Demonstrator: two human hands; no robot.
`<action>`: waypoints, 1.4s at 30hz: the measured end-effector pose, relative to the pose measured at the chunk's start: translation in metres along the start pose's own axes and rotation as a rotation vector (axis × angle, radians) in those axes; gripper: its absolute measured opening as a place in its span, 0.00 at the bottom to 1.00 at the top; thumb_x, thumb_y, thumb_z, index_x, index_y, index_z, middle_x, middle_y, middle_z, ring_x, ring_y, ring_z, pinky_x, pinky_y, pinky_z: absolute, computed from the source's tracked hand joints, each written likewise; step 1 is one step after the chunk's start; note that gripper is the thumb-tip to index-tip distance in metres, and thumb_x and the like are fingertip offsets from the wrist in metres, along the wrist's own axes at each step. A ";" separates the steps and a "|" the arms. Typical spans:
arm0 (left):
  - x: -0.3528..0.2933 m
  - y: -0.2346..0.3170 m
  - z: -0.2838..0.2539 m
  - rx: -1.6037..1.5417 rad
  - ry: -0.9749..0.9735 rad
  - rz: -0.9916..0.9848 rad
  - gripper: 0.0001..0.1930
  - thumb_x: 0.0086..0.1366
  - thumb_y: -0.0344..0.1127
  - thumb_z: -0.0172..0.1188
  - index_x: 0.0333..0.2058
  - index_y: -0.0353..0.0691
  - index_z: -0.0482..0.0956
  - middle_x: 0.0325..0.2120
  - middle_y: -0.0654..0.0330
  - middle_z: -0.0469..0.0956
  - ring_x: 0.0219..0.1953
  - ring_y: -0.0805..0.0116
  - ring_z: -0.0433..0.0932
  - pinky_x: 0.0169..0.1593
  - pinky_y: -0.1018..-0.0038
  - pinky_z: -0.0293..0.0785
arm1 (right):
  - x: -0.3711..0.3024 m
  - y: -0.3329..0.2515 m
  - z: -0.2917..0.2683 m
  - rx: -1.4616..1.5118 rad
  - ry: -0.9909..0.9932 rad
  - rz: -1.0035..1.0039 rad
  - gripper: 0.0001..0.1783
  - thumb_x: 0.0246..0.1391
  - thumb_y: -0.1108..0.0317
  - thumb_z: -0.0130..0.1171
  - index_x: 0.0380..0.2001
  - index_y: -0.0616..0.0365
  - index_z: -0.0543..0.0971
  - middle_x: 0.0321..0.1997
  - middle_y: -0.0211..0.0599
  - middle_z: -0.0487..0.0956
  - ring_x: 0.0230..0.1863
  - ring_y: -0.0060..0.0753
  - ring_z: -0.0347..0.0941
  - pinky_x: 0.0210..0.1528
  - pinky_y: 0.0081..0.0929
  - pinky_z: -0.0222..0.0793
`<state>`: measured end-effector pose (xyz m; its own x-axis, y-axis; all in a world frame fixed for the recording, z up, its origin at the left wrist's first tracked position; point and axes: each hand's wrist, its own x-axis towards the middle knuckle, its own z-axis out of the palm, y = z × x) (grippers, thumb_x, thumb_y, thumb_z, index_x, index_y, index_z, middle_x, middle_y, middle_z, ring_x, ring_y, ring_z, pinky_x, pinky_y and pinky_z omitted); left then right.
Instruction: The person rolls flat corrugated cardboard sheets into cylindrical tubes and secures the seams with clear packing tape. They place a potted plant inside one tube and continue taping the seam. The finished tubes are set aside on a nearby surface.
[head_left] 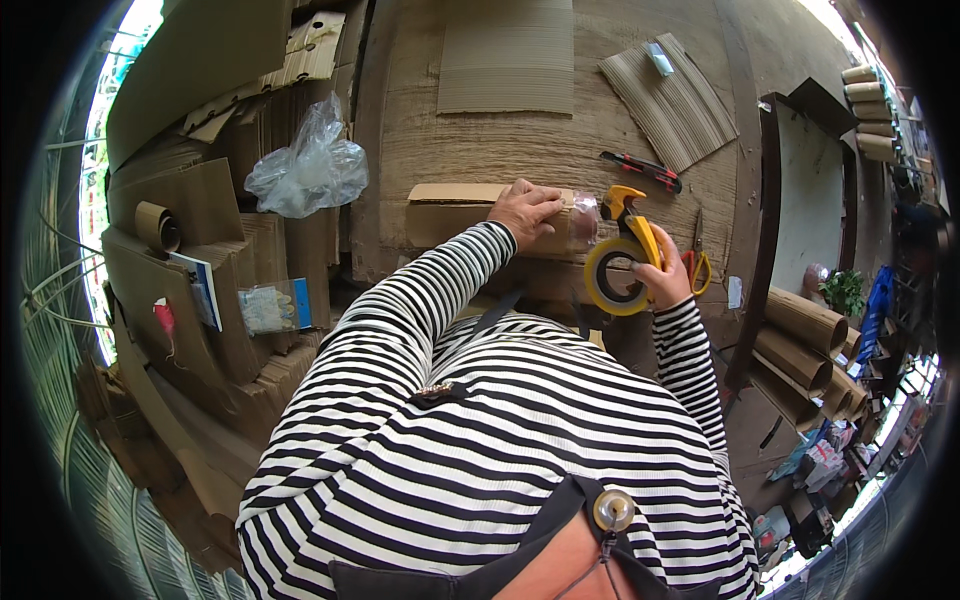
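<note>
A piece of brown cardboard [450,225], folded into a long roll, lies crosswise on the wooden table in front of me. My left hand [530,208] holds it down near its right end, fingers curled over the top. Something clear and pinkish [583,218] shows at that end; whether it is tape or a plastic object I cannot tell. In my right hand [668,268] is a yellow tape dispenser [640,228] with a roll of tape on it, its head close beside the clear end. Part of the right-hand fingers is hidden behind the dispenser.
A red-and-black utility knife [642,171] and orange-handled scissors [697,265] lie near my right hand. Flat cardboard sheets [506,55] rest farther back. To the left, a clear plastic bag [308,165] sits by stacked cardboard [170,280]. Cardboard tubes [795,345] are piled at right.
</note>
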<state>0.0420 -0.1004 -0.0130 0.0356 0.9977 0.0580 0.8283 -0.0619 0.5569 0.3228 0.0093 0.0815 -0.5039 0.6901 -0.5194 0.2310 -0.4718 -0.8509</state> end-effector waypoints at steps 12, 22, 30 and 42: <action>-0.003 -0.016 0.005 -0.022 0.093 0.144 0.19 0.56 0.38 0.66 0.47 0.44 0.79 0.53 0.60 0.74 0.57 0.59 0.71 0.63 0.64 0.69 | 0.073 -0.021 0.096 -0.863 0.185 0.115 0.37 0.53 0.63 0.70 0.66 0.55 0.70 0.56 0.42 0.81 0.55 0.30 0.78 0.59 0.24 0.72; -0.001 -0.022 0.020 -0.079 0.196 0.195 0.12 0.62 0.40 0.57 0.43 0.45 0.77 0.45 0.60 0.76 0.47 0.58 0.76 0.50 0.60 0.75 | 0.093 -0.023 0.103 -1.143 0.102 0.194 0.43 0.49 0.42 0.66 0.66 0.48 0.71 0.54 0.52 0.82 0.57 0.48 0.78 0.62 0.38 0.71; 0.001 -0.023 0.009 -0.047 -0.005 0.145 0.17 0.61 0.43 0.57 0.48 0.47 0.75 0.52 0.66 0.76 0.53 0.62 0.74 0.57 0.58 0.67 | 0.123 -0.039 0.108 -1.146 0.001 0.362 0.40 0.47 0.53 0.67 0.66 0.46 0.71 0.54 0.48 0.82 0.53 0.43 0.80 0.58 0.33 0.74; 0.020 -0.028 -0.013 -0.215 -0.181 -0.038 0.31 0.54 0.37 0.72 0.57 0.48 0.72 0.51 0.61 0.80 0.53 0.57 0.75 0.58 0.57 0.67 | -0.042 -0.008 0.129 -0.932 0.277 0.152 0.40 0.48 0.59 0.64 0.68 0.45 0.70 0.49 0.57 0.80 0.51 0.53 0.79 0.58 0.40 0.72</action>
<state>0.0119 -0.0794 -0.0164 0.1224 0.9870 -0.1044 0.6942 -0.0099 0.7198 0.2344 -0.0868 0.1197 -0.2291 0.8183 -0.5272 0.9010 -0.0267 -0.4329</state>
